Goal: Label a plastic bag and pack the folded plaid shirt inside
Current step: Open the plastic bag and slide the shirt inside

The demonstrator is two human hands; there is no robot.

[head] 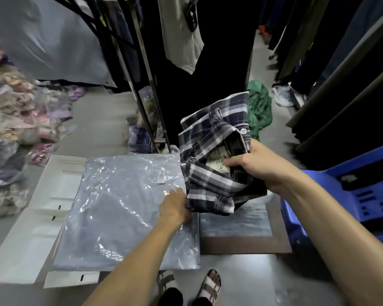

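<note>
A navy and white plaid shirt hangs loosely bunched above the floor, its collar label facing me. My right hand grips it at the collar, thumb on the label. My left hand holds the shirt's lower edge, resting over the right side of a clear plastic bag. That bag lies flat on white cardboard, has a pale blue garment inside and a small white sticker near its top. A second flat plastic bag lies on a brown board under the shirt.
A blue plastic crate stands at the right. Bagged garments are piled at the left. A clothes rack's metal legs and hanging dark clothes stand ahead, with a green cloth on the floor. My sandalled feet are below.
</note>
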